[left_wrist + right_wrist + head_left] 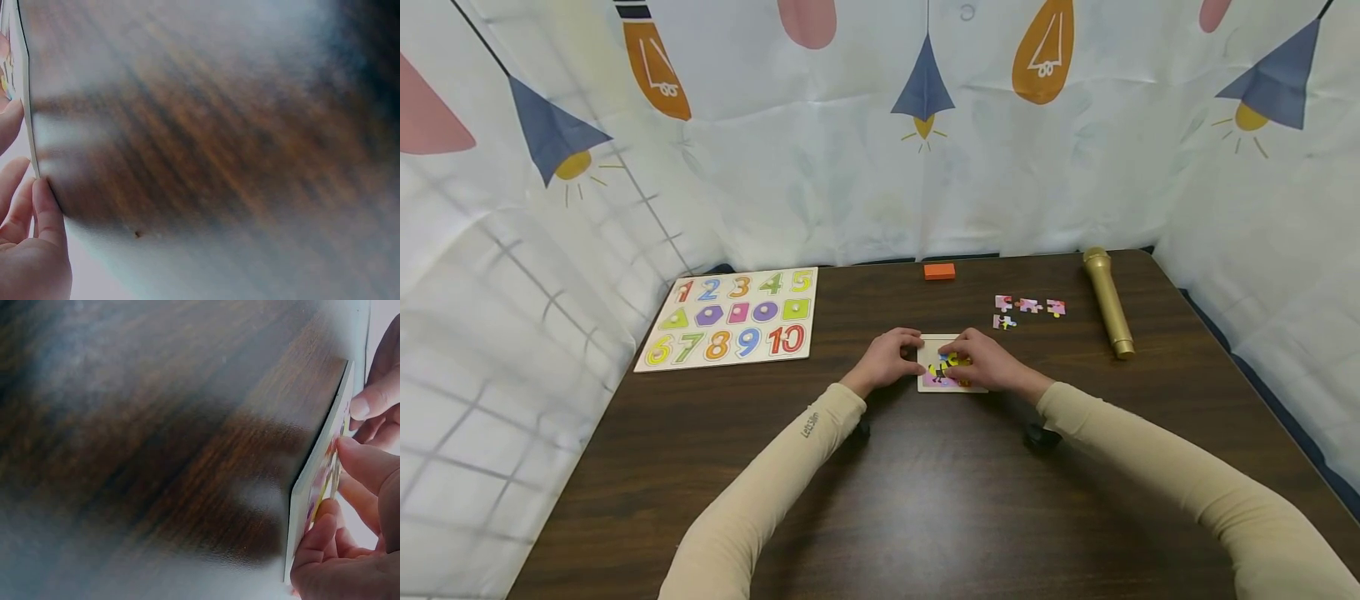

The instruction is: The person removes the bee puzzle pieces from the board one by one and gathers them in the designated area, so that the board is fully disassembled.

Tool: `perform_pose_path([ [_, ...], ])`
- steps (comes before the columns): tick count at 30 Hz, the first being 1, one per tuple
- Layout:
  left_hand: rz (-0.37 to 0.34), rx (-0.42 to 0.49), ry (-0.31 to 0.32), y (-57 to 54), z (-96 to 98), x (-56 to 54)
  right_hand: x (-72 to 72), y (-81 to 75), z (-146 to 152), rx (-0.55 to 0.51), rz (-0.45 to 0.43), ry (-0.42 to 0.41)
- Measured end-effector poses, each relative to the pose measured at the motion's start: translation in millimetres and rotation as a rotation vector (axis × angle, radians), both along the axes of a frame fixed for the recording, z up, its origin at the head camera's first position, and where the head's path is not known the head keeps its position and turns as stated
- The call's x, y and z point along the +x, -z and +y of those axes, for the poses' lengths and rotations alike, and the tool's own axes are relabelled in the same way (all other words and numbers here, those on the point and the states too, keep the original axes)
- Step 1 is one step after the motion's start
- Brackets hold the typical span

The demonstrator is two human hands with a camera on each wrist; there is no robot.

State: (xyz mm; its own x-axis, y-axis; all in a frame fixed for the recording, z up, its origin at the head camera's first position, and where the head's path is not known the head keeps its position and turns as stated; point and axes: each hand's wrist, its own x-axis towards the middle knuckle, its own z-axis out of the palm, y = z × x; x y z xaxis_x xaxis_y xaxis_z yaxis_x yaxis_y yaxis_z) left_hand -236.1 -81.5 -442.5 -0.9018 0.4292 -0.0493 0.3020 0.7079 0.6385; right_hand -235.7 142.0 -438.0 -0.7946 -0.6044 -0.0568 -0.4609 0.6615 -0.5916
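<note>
A small square jigsaw board (930, 343) with a pale frame lies on the table, partly filled with pink, yellow and black picture pieces. My left hand (889, 360) holds the board's left edge, its thumb and fingers at the rim. Over the right part of the board, my right hand (988, 360) pinches a jigsaw piece (953, 361) between thumb and fingers, against the picture. Much of that piece is hidden by the fingers. In the right wrist view the board (299, 509) appears nearly edge-on, with the right hand (359, 519) at its face.
Several loose jigsaw pieces (1028, 306) lie behind the board to the right. Further right is a gold microphone (1108, 304). An orange block (939, 272) sits near the back edge. A number-and-shape board (752, 333) lies at the left. A patterned curtain (850, 183) encloses the dark table (917, 492).
</note>
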Motion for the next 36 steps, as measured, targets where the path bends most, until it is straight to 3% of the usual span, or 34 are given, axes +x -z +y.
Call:
perform_pose_path([
  [36, -0.002, 0.006, 0.005, 1.1, -1.6, -1.2, 1.3, 3.5, 1.7, -0.021, -0.003, 0.030],
])
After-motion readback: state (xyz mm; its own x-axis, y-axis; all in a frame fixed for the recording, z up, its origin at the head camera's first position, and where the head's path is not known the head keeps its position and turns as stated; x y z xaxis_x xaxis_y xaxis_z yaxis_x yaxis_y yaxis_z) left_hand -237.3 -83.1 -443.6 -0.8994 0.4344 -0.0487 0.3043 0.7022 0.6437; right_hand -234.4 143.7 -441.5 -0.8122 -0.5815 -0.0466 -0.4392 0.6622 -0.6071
